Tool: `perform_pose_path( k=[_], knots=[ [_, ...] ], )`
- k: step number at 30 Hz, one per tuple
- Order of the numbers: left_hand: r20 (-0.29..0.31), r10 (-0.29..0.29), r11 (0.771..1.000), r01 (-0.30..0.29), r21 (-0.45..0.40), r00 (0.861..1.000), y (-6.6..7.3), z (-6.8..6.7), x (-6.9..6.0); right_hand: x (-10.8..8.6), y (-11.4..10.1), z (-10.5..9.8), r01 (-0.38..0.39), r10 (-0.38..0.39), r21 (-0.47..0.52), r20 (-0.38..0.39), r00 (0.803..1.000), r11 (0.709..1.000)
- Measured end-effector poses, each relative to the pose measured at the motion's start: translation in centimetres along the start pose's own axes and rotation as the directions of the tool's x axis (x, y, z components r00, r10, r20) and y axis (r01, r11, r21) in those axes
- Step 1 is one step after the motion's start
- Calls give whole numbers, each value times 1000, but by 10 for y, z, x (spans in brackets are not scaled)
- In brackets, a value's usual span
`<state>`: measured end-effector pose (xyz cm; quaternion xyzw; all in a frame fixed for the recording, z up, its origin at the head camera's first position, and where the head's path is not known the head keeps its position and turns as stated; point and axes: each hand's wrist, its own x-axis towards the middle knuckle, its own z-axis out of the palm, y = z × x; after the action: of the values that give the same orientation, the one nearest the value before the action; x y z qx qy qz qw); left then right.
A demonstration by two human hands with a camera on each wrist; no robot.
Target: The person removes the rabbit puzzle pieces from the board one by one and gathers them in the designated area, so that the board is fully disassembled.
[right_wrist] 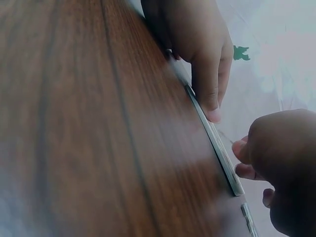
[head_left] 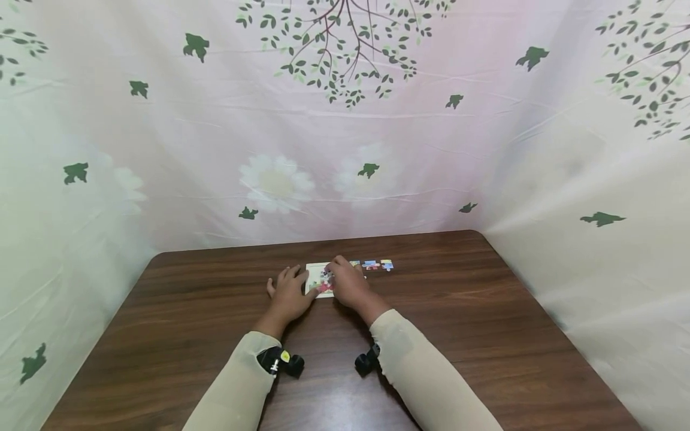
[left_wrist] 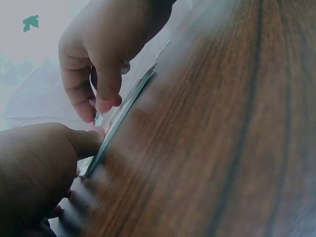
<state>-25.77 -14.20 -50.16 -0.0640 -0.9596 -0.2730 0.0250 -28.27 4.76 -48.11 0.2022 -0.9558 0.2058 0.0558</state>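
A small white-bordered jigsaw board (head_left: 312, 272) with a colourful cartoon picture lies flat near the table's far edge. My left hand (head_left: 290, 296) rests at its left side with fingers spread. The thumb (left_wrist: 91, 142) touches the board's near edge in the left wrist view. Over the board's right part, my right hand (head_left: 349, 284) pinches a thin jigsaw piece (right_wrist: 227, 138) between thumb and finger, tilted just above the surface. In the head view the right hand hides that piece and much of the board.
Loose jigsaw pieces lie right of the board, among them a blue and red one (head_left: 371, 265) and a blue and yellow one (head_left: 387, 264). Behind the dark wooden table (head_left: 458, 335) hangs a pale cloth (head_left: 323, 197) printed with leaves and flowers.
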Motion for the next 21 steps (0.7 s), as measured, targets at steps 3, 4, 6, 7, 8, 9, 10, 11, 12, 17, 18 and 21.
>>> perform_pose_path(
  k=[3, 4, 6, 7, 8, 9, 10, 11, 12, 17, 18, 21],
  knots=[
    [-3, -2, 1000, 2, -9, 1000, 2, 0, 0, -3, 7, -2, 52, -50, 32, -57, 997, 998],
    [-5, -5, 1000, 5, -13, 1000, 2, 0, -1, -3, 10, -2, 69, -66, 40, -79, 995, 997],
    [-5, -7, 1000, 7, -13, 1000, 3, 0, -1, -5, 16, -3, 103, -95, 59, -125, 988, 993],
    [-4, -8, 1000, 8, -11, 1000, 3, 0, -1, -5, 19, -3, 115, -104, 68, -145, 984, 991],
    [-1, -9, 1000, 9, -10, 1000, 3, 0, -1, -5, 21, -4, 125, -112, 80, -159, 981, 989],
    [-1, -9, 1000, 9, -9, 1000, 3, 0, -1, -6, 24, -4, 133, -116, 90, -171, 978, 987],
    [-1, -10, 1000, 10, -9, 1000, 3, 0, -1, -6, 26, -5, 137, -118, 101, -179, 977, 985],
    [0, -10, 1000, 10, -10, 1000, 3, 0, -1, -7, 28, -5, 146, -123, 110, -188, 974, 983],
    [-1, -11, 1000, 11, -10, 1000, 3, 0, -1, -7, 30, -5, 152, -128, 115, -196, 972, 982],
    [-1, -14, 1000, 14, -2, 1000, 3, 0, 0, -11, 40, -8, 158, -125, 134, -228, 966, 978],
    [-2, -16, 1000, 16, 1, 1000, 3, 0, 0, -12, 43, -8, 152, -118, 135, -231, 966, 979],
    [-5, -17, 1000, 17, 0, 1000, 3, 1, 0, -16, 50, -10, 142, -103, 151, -238, 966, 978]
  ],
)
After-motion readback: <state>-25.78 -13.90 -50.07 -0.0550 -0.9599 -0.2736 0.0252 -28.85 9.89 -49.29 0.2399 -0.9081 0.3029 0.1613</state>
